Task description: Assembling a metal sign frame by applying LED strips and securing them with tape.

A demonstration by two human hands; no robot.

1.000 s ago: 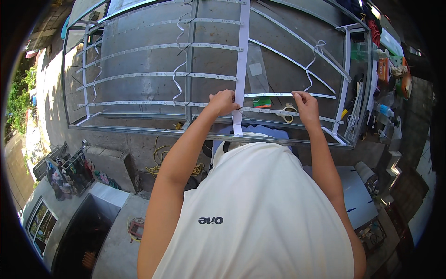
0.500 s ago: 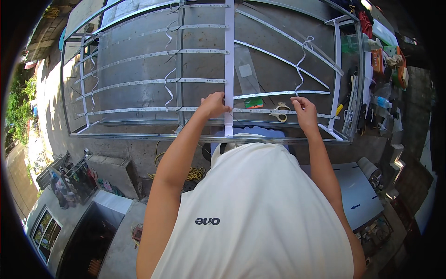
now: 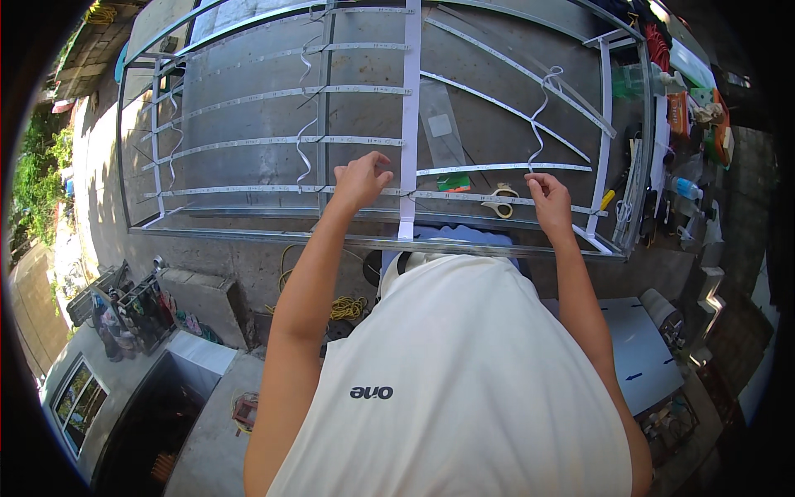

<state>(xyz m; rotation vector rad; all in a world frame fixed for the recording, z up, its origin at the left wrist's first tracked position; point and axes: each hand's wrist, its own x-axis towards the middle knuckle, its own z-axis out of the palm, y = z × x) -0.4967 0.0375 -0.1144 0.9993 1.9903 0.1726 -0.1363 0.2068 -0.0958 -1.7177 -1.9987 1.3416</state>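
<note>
A metal frame (image 3: pixel 331 240) lies in front of me, crossed by light strips with small dark marks. My left hand (image 3: pixel 362 182), fingers apart and holding nothing, hovers over the nearest strip (image 3: pixel 269 190), left of the white centre bar (image 3: pixel 411 108). Right of that bar, my right hand (image 3: pixel 550 201) has thumb and forefinger pinched at the lower end of a wavy white wire (image 3: pixel 541 112). This wire runs up across the loose, slanted strips (image 3: pixel 505 109). Close by the right hand are scissors (image 3: pixel 497 201) with pale handles and a green and orange packet (image 3: pixel 453 182).
A clear plastic sleeve (image 3: pixel 439 124) lies inside the frame. Beyond its right side are a yellow-handled tool (image 3: pixel 608 199), a plastic bottle (image 3: pixel 687 188) and an orange box (image 3: pixel 677 112). Yellow cord (image 3: pixel 348 309) is coiled on the ground at left, near a concrete block (image 3: pixel 199 294).
My left hand has left the white centre bar and moved a little left and up, its fingers spreading. The right hand keeps its pinch at the wire's end. The view has shifted slightly.
</note>
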